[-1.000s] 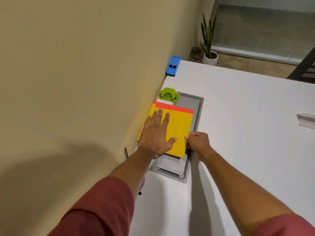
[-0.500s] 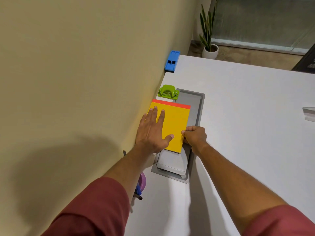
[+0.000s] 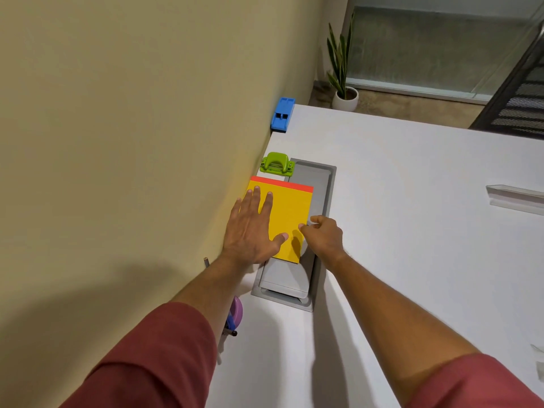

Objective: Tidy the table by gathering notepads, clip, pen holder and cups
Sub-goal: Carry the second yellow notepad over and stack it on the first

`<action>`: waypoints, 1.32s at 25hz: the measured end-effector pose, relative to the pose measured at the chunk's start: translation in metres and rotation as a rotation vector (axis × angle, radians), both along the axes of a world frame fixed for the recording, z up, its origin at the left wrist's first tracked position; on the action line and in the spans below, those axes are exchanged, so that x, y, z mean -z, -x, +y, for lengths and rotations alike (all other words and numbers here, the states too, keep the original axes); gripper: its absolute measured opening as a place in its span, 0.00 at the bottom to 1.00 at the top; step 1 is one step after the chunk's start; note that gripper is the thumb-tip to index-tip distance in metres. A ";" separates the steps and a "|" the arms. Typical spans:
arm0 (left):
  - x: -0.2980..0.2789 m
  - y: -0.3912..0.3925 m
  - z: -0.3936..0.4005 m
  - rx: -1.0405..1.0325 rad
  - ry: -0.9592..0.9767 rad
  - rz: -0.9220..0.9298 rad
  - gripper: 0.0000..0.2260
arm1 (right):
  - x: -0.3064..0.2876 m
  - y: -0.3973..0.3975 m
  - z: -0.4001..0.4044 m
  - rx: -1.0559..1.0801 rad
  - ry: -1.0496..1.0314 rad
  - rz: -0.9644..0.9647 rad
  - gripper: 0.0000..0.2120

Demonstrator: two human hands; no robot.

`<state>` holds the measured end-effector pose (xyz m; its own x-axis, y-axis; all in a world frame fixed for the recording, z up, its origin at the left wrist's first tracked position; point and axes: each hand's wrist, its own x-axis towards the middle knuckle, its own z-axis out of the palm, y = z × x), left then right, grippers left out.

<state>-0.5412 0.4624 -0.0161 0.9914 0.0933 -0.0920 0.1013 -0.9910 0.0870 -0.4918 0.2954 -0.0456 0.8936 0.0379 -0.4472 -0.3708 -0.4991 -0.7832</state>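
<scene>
A yellow notepad lies on an orange-red notepad, of which only the far strip shows. Both sit against the wall, partly over a grey recessed tray. My left hand lies flat on the yellow pad with fingers spread. My right hand touches the pad's right edge with curled fingertips. A purple cup or holder with pens peeks out from under my left forearm.
A green hole punch stands just beyond the pads by the wall. A blue stapler-like item lies further back. A clear plastic piece rests at the right. The white table spreads to the right. A potted plant stands on the floor.
The yellow pad has been squared up over the orange one and slid closer to the wall. Both hands shifted slightly with it.
</scene>
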 end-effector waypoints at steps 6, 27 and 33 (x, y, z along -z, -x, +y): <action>-0.017 0.012 -0.009 0.000 -0.010 -0.022 0.44 | -0.028 0.027 -0.015 -0.234 0.227 -0.231 0.34; -0.076 0.113 -0.065 -0.012 -0.019 -0.161 0.44 | -0.094 0.123 -0.072 -0.417 0.542 -0.536 0.41; -0.077 0.173 -0.092 -0.083 0.002 -0.160 0.45 | -0.098 0.168 -0.097 -0.515 0.575 -0.567 0.41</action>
<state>-0.7146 0.3705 0.0613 0.9822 0.1757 0.0657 0.1679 -0.9796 0.1105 -0.6594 0.1986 0.0522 0.9180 0.3958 -0.0252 0.3606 -0.8594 -0.3625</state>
